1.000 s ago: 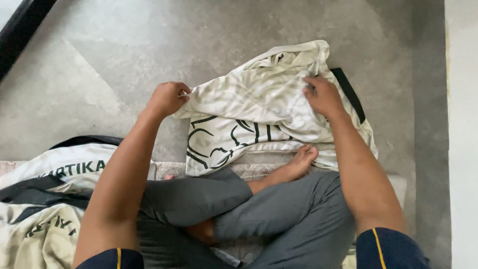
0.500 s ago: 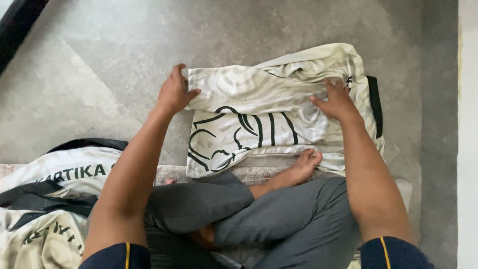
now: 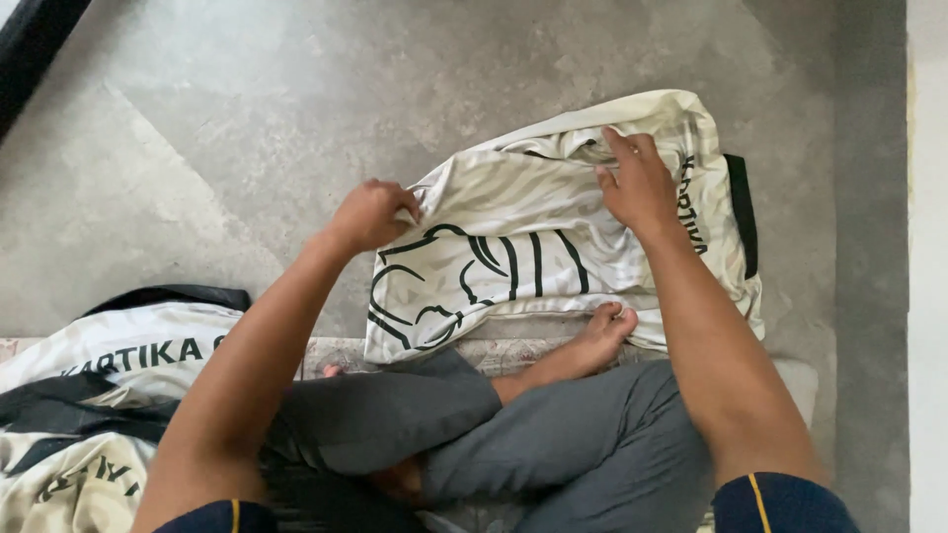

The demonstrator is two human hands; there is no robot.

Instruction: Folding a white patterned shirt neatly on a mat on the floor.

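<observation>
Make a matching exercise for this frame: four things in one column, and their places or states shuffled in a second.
Things:
1. left hand
2. right hand
3. bare foot
4. pile of garments

Places or states:
A. lying at the lower left
B. pinching the cream jersey's left edge
C. pressed flat on the jersey
D. touching the jersey's near edge

Pairs: 1-B, 2-C, 3-D, 4-A

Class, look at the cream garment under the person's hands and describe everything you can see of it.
The cream garment is a thin, shiny-looking shirt with faint tonal stripes, a bold black line drawing on its front, black lettering and a black trim along its right edge. It lies partly folded and wrinkled on the grey floor. The left hand pinches its left edge, the right hand presses on its upper part, and a bare foot touches its near edge.
</observation>
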